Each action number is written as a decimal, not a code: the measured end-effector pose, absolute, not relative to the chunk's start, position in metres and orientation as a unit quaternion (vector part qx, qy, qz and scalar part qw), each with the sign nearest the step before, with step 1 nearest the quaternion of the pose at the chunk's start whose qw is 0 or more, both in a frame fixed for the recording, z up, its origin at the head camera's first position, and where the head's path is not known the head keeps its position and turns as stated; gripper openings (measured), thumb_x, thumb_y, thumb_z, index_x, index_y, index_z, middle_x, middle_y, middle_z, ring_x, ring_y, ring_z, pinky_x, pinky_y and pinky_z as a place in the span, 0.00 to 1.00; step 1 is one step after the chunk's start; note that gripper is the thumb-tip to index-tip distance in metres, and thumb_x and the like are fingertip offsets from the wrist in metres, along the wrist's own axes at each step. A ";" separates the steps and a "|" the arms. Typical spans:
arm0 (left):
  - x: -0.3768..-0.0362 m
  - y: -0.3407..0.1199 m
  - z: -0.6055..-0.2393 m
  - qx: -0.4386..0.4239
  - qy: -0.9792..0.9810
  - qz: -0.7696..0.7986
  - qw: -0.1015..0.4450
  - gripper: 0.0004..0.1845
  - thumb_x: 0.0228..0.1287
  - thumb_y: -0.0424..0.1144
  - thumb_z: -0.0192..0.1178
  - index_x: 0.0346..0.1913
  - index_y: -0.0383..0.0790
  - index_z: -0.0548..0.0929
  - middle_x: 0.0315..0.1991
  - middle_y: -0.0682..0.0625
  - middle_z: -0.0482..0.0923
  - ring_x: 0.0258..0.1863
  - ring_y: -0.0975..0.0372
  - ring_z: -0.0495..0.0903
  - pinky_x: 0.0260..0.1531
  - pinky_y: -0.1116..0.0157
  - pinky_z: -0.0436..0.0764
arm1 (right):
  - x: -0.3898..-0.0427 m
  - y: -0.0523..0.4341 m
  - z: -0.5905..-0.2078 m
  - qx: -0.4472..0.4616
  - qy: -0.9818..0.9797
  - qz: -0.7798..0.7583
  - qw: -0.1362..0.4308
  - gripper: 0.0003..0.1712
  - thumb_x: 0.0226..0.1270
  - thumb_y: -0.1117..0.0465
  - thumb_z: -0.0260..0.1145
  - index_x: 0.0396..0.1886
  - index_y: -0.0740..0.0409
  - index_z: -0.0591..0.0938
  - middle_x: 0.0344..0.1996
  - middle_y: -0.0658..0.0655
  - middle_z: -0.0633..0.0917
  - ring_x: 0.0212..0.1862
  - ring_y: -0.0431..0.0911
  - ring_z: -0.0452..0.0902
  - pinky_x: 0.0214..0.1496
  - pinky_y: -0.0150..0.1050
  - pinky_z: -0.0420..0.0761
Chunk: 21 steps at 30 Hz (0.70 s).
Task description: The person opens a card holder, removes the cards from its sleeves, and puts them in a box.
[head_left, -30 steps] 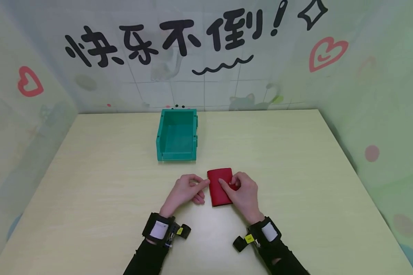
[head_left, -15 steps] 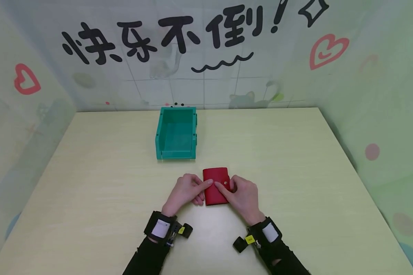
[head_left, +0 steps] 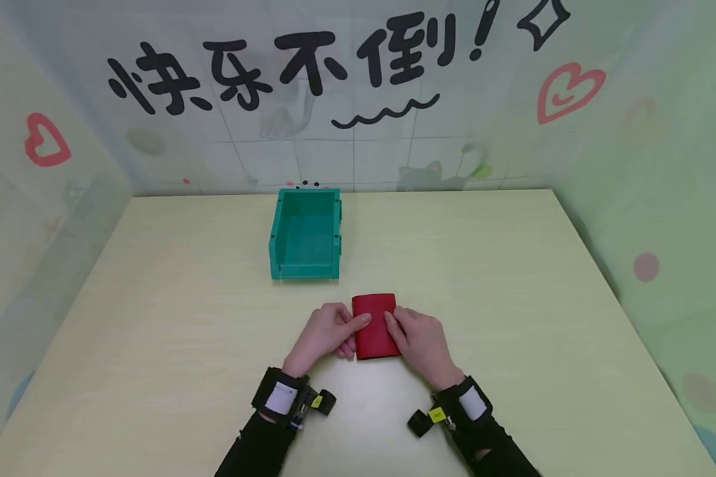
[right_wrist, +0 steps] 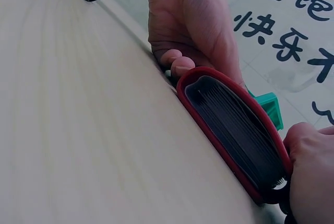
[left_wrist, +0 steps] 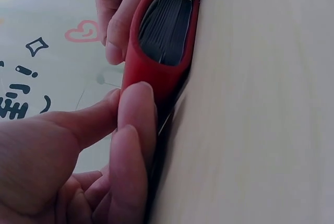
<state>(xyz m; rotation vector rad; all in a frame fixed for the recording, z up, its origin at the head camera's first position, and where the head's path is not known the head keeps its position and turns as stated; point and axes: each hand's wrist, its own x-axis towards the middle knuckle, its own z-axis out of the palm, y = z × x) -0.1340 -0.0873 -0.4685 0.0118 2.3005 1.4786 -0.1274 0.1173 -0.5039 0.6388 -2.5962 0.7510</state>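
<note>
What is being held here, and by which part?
A red card holder: the left hand pinches its rounded spine, the right hand the opposite edge.

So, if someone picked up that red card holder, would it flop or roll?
The red card holder would probably flex slightly rather than flop, as its dark sleeves form a thick stack. It seems unlikely to roll, since it looks broad and fairly flat.

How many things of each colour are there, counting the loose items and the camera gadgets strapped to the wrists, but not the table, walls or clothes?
Red: 1 (card holder)
Teal: 1 (open-fronted bin)
Black: 2 (left wrist camera and right wrist camera)
Total: 4
</note>
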 end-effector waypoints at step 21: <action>-0.135 -0.087 -0.466 0.002 0.827 0.524 0.203 0.18 0.68 0.49 0.65 0.37 0.36 0.75 0.19 0.46 0.82 0.14 0.61 0.81 0.20 0.66 0.82 | -0.129 0.122 -0.502 0.255 -0.915 0.265 0.166 0.15 0.68 0.63 0.67 0.24 0.54 0.71 0.13 0.46 0.68 0.18 0.33 0.57 0.22 0.24 0.61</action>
